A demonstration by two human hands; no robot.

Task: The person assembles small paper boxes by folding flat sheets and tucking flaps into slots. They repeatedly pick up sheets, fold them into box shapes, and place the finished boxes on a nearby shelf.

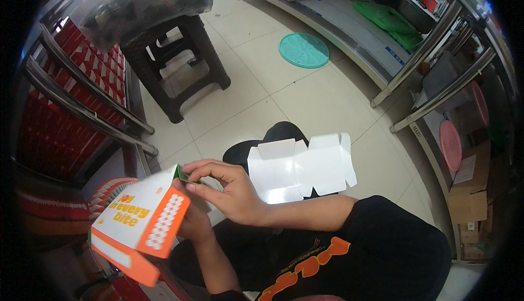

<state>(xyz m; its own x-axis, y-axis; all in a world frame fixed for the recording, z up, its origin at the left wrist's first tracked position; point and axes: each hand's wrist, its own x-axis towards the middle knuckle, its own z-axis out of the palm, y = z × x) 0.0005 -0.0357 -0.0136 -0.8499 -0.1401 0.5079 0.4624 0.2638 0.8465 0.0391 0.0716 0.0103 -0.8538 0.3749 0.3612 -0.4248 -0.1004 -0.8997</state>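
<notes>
A white and orange cardboard food box (125, 211), partly folded, is held up at the lower left. Its printed outer side faces up, and a green inner flap shows at its far edge. My right hand (232, 192) pinches that flap between thumb and fingers. Under the box's right side, my left hand (195, 222) supports and grips it; most of its fingers are hidden behind the card. A flat, unfolded box blank (297, 167), glossy white side up, lies across my dark-clothed knees, beyond my right forearm.
A black stool (180, 93) carries a clear plastic-wrapped container (147, 6). Red and white packs (71, 99) fill a metal rack at left. Orange-and-white stacked card pieces (112, 192) stand behind the box. A turquoise lid (304, 49) lies on the tiles near the right shelf (349, 22).
</notes>
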